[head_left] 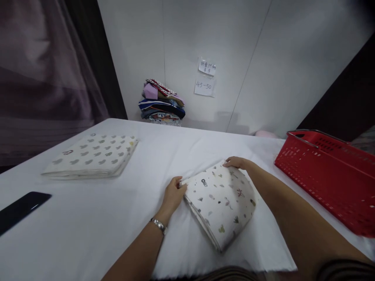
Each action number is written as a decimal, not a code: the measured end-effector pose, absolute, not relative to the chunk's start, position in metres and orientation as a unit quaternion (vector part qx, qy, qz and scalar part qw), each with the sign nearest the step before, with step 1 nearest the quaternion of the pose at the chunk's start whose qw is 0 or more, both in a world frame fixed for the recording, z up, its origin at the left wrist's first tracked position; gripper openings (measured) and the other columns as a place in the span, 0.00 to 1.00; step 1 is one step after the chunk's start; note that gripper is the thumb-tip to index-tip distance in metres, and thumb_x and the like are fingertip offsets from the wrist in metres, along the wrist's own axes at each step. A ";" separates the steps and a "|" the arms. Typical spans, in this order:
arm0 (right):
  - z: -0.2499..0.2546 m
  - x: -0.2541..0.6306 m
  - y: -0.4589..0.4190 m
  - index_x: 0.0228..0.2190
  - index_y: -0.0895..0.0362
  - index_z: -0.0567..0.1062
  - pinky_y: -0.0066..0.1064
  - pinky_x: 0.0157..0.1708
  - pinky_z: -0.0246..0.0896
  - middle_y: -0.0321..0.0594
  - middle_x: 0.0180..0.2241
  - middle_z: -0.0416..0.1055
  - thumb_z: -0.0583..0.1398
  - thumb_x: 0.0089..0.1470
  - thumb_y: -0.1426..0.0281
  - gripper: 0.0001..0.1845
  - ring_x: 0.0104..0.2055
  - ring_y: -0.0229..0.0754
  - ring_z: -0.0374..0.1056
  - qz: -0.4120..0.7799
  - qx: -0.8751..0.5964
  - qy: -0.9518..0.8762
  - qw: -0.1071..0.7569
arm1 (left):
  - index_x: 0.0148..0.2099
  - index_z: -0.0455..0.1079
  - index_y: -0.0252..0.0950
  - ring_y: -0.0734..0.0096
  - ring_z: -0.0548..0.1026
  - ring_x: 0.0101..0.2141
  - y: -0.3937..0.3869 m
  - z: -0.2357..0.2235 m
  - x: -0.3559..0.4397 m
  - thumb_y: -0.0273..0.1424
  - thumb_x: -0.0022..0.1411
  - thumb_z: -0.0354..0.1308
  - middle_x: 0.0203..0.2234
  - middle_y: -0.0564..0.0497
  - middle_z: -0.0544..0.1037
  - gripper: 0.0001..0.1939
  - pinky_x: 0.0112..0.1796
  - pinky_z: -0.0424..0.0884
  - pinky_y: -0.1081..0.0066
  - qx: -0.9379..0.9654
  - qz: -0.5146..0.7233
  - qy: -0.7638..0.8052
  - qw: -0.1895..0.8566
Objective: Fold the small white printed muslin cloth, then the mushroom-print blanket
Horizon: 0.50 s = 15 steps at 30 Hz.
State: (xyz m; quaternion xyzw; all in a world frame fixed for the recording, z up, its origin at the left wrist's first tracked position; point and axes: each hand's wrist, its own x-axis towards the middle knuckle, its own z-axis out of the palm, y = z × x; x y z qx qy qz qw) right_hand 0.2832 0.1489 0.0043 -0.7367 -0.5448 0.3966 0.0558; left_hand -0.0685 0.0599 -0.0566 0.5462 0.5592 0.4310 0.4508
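A folded white cloth (218, 195) with small plant-like and animal-like prints lies at an angle on the white-covered table, close to my body. My left hand (174, 193) pinches its left corner between thumb and fingers; a watch or bracelet circles that wrist. At the cloth's far right corner, my right hand (236, 162) grips the edge, with the fingers bent over it. The cloth's layered edges show along its lower left side. Farther left, a second folded cloth (95, 154) with grey prints lies flat, apart from both hands.
A red plastic basket (325, 175) with a metal handle stands at the right. A dark phone-like slab (25, 208) lies at the left edge. Stacked folded fabrics (161, 102) sit beyond the table's far edge, near wall notes (204, 86). A curtain (43, 70) hangs left.
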 end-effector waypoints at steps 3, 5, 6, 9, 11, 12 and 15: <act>0.007 0.284 0.148 0.38 0.57 0.76 0.39 0.43 0.68 0.49 0.47 0.73 0.67 0.39 0.59 0.23 0.46 0.52 0.70 0.456 -0.714 -0.526 0.072 | 0.49 0.66 0.34 0.68 0.73 0.34 0.060 -0.056 -0.069 0.31 0.50 0.58 0.33 0.49 0.75 0.22 0.37 0.68 0.68 0.536 0.434 0.556 0.463; 0.008 0.284 0.142 0.40 0.57 0.75 0.38 0.45 0.67 0.49 0.49 0.71 0.67 0.39 0.60 0.25 0.49 0.51 0.68 0.479 -0.699 -0.519 0.108 | 0.49 0.67 0.34 0.69 0.73 0.34 0.060 -0.057 -0.070 0.31 0.49 0.59 0.33 0.49 0.75 0.22 0.37 0.68 0.69 0.526 0.440 0.552 0.475; 0.010 0.283 0.139 0.42 0.57 0.74 0.37 0.47 0.66 0.49 0.51 0.69 0.67 0.39 0.60 0.27 0.50 0.51 0.68 0.489 -0.691 -0.515 0.134 | 0.49 0.67 0.34 0.68 0.73 0.34 0.061 -0.057 -0.070 0.30 0.49 0.59 0.34 0.49 0.75 0.23 0.38 0.68 0.69 0.519 0.442 0.551 0.482; 0.019 0.282 0.127 0.44 0.59 0.71 0.37 0.49 0.65 0.51 0.52 0.68 0.68 0.38 0.62 0.30 0.50 0.50 0.67 0.530 -0.649 -0.505 0.207 | 0.52 0.65 0.35 0.67 0.73 0.39 0.062 -0.054 -0.072 0.28 0.48 0.61 0.42 0.45 0.74 0.27 0.41 0.68 0.68 0.491 0.445 0.540 0.519; 0.029 0.280 0.119 0.42 0.59 0.72 0.37 0.50 0.64 0.51 0.48 0.71 0.69 0.38 0.63 0.28 0.49 0.49 0.68 0.559 -0.609 -0.507 0.244 | 0.56 0.61 0.36 0.66 0.72 0.43 0.061 -0.048 -0.075 0.27 0.48 0.61 0.48 0.43 0.71 0.32 0.44 0.68 0.68 0.469 0.440 0.523 0.559; 0.035 0.279 0.115 0.40 0.59 0.73 0.37 0.50 0.64 0.50 0.46 0.72 0.69 0.38 0.63 0.26 0.48 0.49 0.69 0.568 -0.592 -0.515 0.250 | 0.58 0.59 0.37 0.66 0.72 0.44 0.059 -0.044 -0.076 0.27 0.48 0.61 0.50 0.43 0.70 0.34 0.45 0.68 0.68 0.460 0.434 0.511 0.583; 0.056 0.275 0.105 0.36 0.59 0.74 0.35 0.47 0.65 0.47 0.41 0.75 0.70 0.37 0.64 0.22 0.44 0.47 0.71 0.577 -0.559 -0.542 0.247 | 0.63 0.52 0.37 0.65 0.73 0.44 0.053 -0.030 -0.082 0.27 0.48 0.60 0.52 0.41 0.69 0.40 0.46 0.68 0.66 0.441 0.402 0.472 0.649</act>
